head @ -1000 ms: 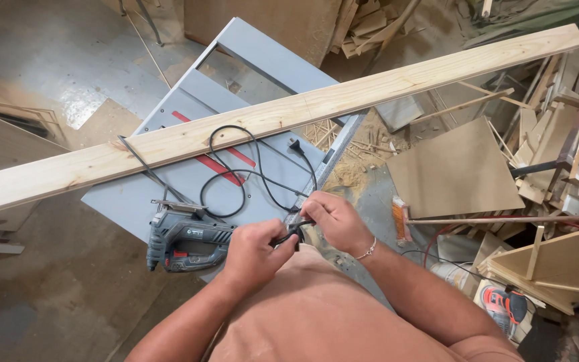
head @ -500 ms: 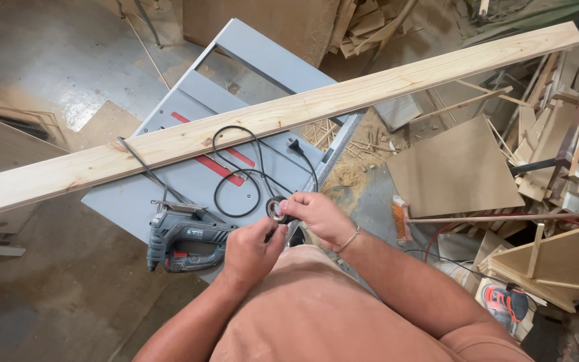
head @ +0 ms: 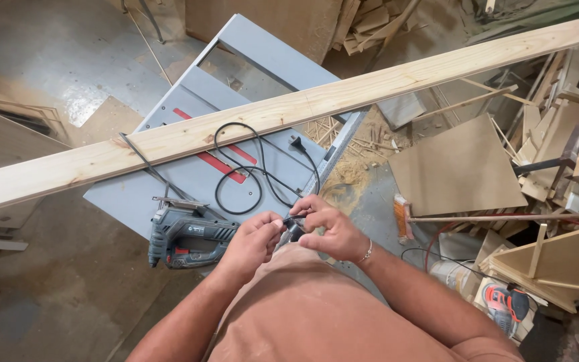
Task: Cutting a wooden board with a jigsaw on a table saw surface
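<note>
Black power cord (head: 252, 177), thin and rubbery, lies in loose loops on the grey metal saw bench (head: 189, 177) at centre frame, its plug end (head: 295, 141) resting just under the board. The near end comes up to my hands at lower centre. My left hand (head: 252, 245) pinches the cord between thumb and fingertips, fingers narrow. My right hand (head: 330, 228) is closed round a small dark piece (head: 294, 231) where the cord meets it; what that piece is, I cannot tell. The two hands almost touch.

Judgement on handling: keep the pinch close to the dark piece so the cord does not kink, and let the slack on the bench run free rather than drag across the red insert strip (head: 212, 157).

Left of my hands, the grey-blue jigsaw (head: 189, 238) lies on its side at the bench's near edge, close enough for the cord to snag on it.

Long pale pine board (head: 289, 110) crosses the whole frame diagonally, resting on the bench above the loops. Wood shavings and sawdust (head: 350, 161) sit on the floor right of the bench. Offcuts and a flat brown panel (head: 457, 167) fill the right side; an orange power tool (head: 504, 302) lies at lower right.
</note>
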